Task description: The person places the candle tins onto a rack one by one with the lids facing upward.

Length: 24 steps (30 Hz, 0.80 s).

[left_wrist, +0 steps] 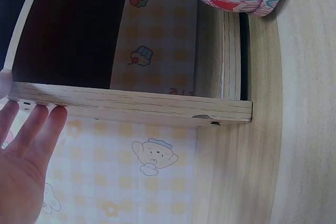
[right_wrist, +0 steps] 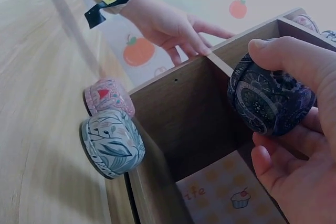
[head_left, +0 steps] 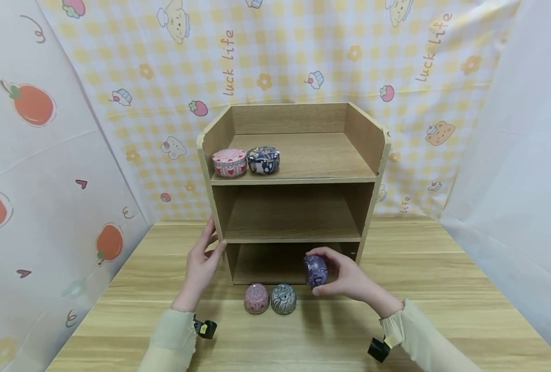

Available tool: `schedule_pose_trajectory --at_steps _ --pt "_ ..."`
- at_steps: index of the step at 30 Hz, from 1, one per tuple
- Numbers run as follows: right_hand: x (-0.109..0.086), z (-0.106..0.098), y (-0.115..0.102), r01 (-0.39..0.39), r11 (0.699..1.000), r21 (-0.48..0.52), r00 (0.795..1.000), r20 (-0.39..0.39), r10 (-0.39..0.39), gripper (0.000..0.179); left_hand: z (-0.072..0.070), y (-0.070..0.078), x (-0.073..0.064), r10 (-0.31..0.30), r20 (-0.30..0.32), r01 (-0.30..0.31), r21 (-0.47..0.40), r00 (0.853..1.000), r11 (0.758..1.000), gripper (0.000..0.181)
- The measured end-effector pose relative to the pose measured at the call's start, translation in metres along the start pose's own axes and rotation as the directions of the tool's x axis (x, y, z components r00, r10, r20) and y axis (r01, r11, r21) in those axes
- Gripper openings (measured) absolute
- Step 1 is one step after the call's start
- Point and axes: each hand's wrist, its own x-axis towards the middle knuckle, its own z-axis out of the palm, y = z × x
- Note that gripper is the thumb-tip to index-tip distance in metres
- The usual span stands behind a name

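Observation:
A dark purple patterned tin [head_left: 316, 271] is held up off the table in my right hand [head_left: 342, 276], thumb on one side and fingers on the other. It hangs in front of the lowest compartment of a wooden shelf [head_left: 292, 181]. In the right wrist view, the tin [right_wrist: 270, 95] shows a paisley pattern. My left hand [head_left: 204, 258] rests against the shelf's left side panel, thumb at the front edge and fingers along the outside. A pink tin [head_left: 256, 298] and a grey-green leaf-patterned tin [head_left: 283, 298] stand side by side on the table before the shelf.
On the top shelf, at the left, sit a pink-and-red tin [head_left: 229, 163] and a navy floral tin [head_left: 263, 160]. The shelf stands on a wood-grain table [head_left: 443, 289]. Behind hangs a yellow checked cloth [head_left: 294, 51], with white cloth at both sides.

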Motion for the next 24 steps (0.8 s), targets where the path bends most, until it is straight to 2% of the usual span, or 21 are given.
schedule_pose_trajectory --at_steps 14,24 --pt "0.0008 -0.0012 -0.0041 0.004 0.998 0.060 1.000 0.006 -0.004 0.075 0.0005 0.0024 -0.0004 -0.020 -0.004 0.020 0.002 1.000 1.000 0.065" --pt "-0.0013 -0.0022 -0.0068 -0.010 0.998 0.069 1.000 0.016 0.009 0.071 0.0009 0.0030 0.0004 -0.022 -0.003 0.022 -0.011 1.000 1.000 0.065"
